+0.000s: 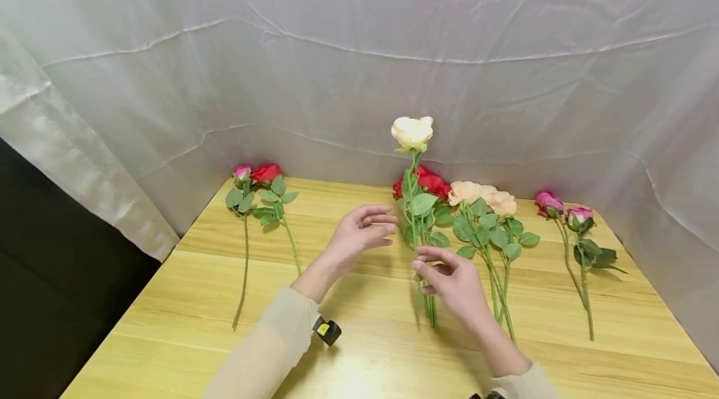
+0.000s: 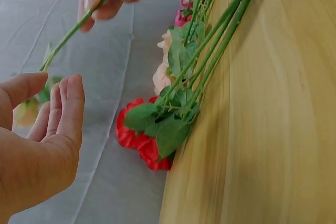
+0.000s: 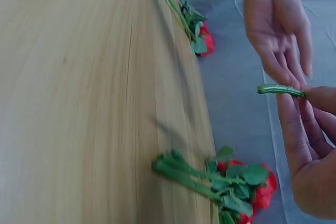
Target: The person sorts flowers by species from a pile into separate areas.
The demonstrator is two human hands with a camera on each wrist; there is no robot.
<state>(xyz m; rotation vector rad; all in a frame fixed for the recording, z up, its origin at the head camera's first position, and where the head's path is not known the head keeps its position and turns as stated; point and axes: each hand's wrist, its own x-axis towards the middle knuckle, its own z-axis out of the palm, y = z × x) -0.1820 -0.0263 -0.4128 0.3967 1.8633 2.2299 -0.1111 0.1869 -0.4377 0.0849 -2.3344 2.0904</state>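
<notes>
Upright over the table stands a pale cream rose (image 1: 412, 132) on a long green stem. My right hand (image 1: 455, 280) pinches that stem low down between thumb and fingers; in the right wrist view the cut stem end (image 3: 274, 89) sticks out past the fingertips. To the left of the stem is my left hand (image 1: 362, 233), its fingers loosely bent and nothing in its grasp. In the left wrist view the left hand's thumb and fingers (image 2: 68, 108) reach up close beside the stem. Behind the cream rose lie red roses (image 1: 432, 182), partly covered by its leaves.
Peach roses (image 1: 483, 196) lie right of the red ones. Farther right are two pink roses (image 1: 578, 218) on brownish stems. At the table's left lie a pink rose (image 1: 242, 172) and a red rose (image 1: 266, 173). A grey curtain (image 1: 359, 74) hangs behind the wooden table (image 1: 185, 299).
</notes>
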